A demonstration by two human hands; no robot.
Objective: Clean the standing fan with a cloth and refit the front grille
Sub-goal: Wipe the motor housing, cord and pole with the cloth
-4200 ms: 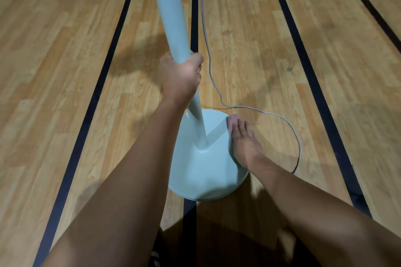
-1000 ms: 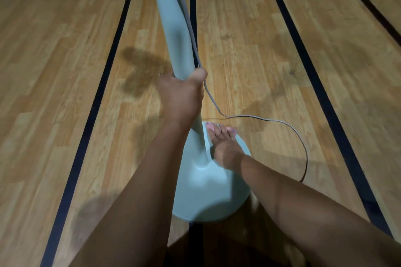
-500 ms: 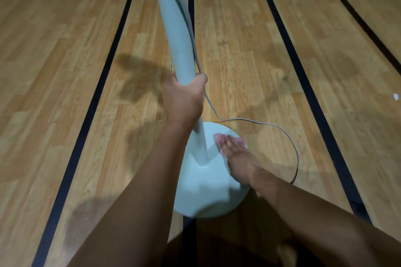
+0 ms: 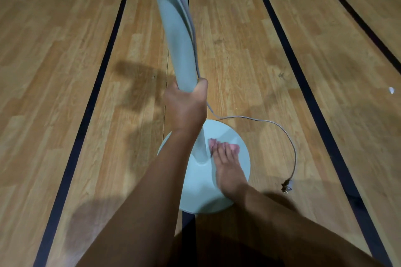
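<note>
Wiping the fan base, pole held steady.

The left hand (image 4: 186,106) grips the pole (image 4: 175,28), fingers curled around it just above the narrow lower part. The right hand (image 4: 226,165) lies flat on the round base (image 4: 238,136), fingers straight and pressed beside the foot of the pole; I cannot tell if a cloth is under it. The cord (image 4: 271,122) runs down the pole and loops on the floor (image 4: 65,71), and its plug (image 4: 286,186) lies unplugged near the base. Fan head and grille are out of view. Next, I judge, the hand must sweep the rest of the base.
</note>
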